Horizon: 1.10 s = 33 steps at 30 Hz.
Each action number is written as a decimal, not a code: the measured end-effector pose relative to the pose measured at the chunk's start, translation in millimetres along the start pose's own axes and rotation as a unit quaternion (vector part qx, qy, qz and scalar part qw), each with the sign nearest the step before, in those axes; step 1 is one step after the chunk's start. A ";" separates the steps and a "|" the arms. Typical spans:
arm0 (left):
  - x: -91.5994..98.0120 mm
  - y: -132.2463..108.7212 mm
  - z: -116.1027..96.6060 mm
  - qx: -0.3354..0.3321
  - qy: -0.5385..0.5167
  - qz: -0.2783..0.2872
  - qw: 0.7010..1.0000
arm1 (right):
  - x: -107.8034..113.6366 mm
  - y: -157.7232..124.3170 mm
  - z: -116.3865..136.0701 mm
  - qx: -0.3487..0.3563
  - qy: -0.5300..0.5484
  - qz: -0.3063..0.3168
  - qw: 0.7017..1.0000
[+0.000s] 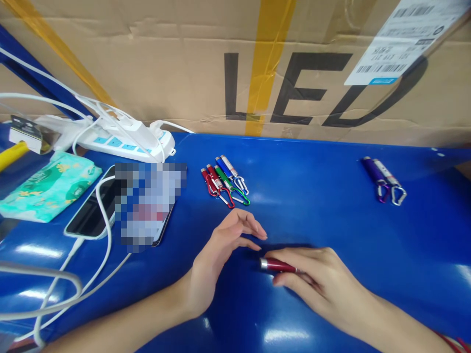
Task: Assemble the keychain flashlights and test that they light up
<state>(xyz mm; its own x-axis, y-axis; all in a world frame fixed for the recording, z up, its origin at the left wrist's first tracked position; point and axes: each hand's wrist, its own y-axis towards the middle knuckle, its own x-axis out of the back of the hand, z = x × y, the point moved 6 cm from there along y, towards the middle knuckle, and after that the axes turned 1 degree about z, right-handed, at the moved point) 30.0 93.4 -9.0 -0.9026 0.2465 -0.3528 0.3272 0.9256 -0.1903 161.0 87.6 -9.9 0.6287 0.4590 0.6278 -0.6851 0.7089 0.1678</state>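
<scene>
My right hand (320, 279) grips a small dark red penlight (278, 265), its silver end pointing left toward my other hand. Fingers slightly curled and apart, my left hand (224, 255) holds nothing and hovers over the blue table. Just beyond it lies a row of similar penlights with carabiner clips: red ones (215, 179), a green one (223, 177) and blue and silver ones (230, 167). Farther right, a purple penlight (372, 172) and a silver one (384, 172) lie side by side, also with clips. My right fingers hide the back end of the held penlight.
A large cardboard box (176, 68) marked LED stands along the back of the blue table (312, 196). At left are a white power strip (125, 144), a green tissue pack (47, 189), two phones, one a dark-screened phone (91, 211), and looping white cables (106, 250).
</scene>
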 end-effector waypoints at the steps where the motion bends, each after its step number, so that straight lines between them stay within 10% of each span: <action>1: -0.5 -0.4 -0.1 0.000 0.007 0.001 1.000 | 0.0 0.1 0.5 0.004 -0.001 0.000 1.000; 33: -2.3 1.8 -1.1 0.019 0.005 0.005 1.000 | -0.9 0.4 2.6 0.029 -0.111 0.032 0.993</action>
<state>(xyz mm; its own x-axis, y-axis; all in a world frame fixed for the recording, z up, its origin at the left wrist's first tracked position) 32.3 94.8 -7.5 -0.9019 0.2580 -0.3463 0.3459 0.9118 -0.2215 159.2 86.0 -8.5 0.4918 0.3683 0.7890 -0.7444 0.6479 0.1616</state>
